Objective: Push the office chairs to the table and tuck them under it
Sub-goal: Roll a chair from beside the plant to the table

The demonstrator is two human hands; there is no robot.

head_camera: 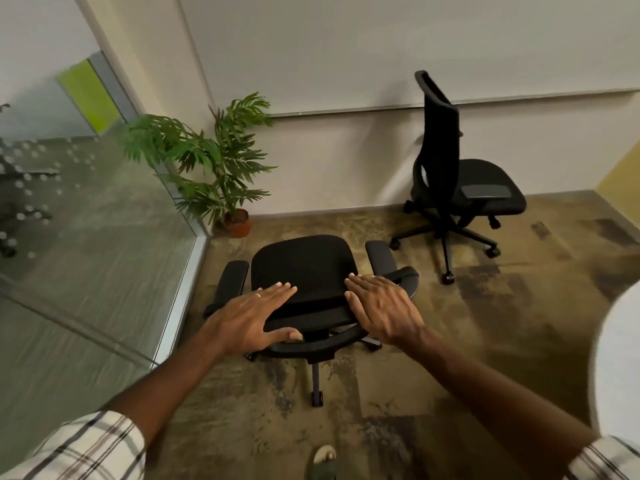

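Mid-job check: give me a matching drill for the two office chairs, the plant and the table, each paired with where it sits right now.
Things
1. near chair
2. far chair
3. potted plant
4. white table

Places
A. at the right edge of the view
B. in the corner beside the glass wall
C. just below the left hand and right hand
D. standing alone by the back wall

Pairs: 1-C, 2-D, 3-B, 4-A
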